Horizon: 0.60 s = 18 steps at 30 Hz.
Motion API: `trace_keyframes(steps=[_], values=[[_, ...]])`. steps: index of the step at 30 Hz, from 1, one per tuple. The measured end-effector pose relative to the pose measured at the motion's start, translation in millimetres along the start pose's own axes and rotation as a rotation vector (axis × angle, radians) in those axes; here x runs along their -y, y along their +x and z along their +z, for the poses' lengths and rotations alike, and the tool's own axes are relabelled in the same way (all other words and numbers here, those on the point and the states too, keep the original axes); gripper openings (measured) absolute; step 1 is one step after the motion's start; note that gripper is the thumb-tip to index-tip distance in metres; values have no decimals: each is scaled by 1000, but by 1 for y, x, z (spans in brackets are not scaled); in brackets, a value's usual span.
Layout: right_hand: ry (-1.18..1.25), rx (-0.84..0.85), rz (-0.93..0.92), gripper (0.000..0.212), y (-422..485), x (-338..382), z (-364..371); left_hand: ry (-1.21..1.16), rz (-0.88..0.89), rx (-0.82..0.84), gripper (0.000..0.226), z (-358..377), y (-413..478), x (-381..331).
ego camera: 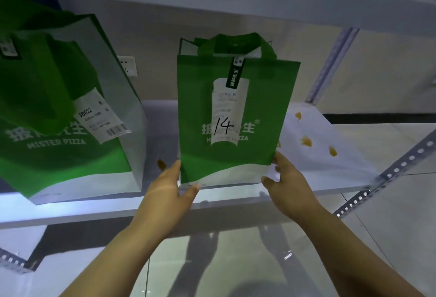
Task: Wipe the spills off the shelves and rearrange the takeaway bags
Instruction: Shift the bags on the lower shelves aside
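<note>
White wall socket (pixel 128 65) behind; pale tiled floor (pixel 389 214) below.

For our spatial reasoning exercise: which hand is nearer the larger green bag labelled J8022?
Left. The left hand grips the bag marked 14 at its bottom corner beside the larger bag; the right hand holds the opposite bottom corner, farther away.
</note>
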State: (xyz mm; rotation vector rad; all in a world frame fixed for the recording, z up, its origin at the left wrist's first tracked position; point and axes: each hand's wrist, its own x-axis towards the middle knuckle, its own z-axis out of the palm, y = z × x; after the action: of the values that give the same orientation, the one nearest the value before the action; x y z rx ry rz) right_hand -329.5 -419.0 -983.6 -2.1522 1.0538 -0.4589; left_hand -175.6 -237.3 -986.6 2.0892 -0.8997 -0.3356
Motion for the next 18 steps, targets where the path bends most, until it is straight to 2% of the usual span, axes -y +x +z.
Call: trace_keyframes(steps=[4,9,13,18], values=[[-7,8,-9,56,-3,-2,2,-10,17,-5,51,0,0,-1],[-52,7,-31,55,-6,-4,-2,19,-5,13,59,0,-2,1],[-62,-44,38,56,-15,-4,-6,44,-8,-33,55,0,-5,3],[-153,-22,46,37,-36,-8,-12,111,-1,-29,51,-1,-17,1]])
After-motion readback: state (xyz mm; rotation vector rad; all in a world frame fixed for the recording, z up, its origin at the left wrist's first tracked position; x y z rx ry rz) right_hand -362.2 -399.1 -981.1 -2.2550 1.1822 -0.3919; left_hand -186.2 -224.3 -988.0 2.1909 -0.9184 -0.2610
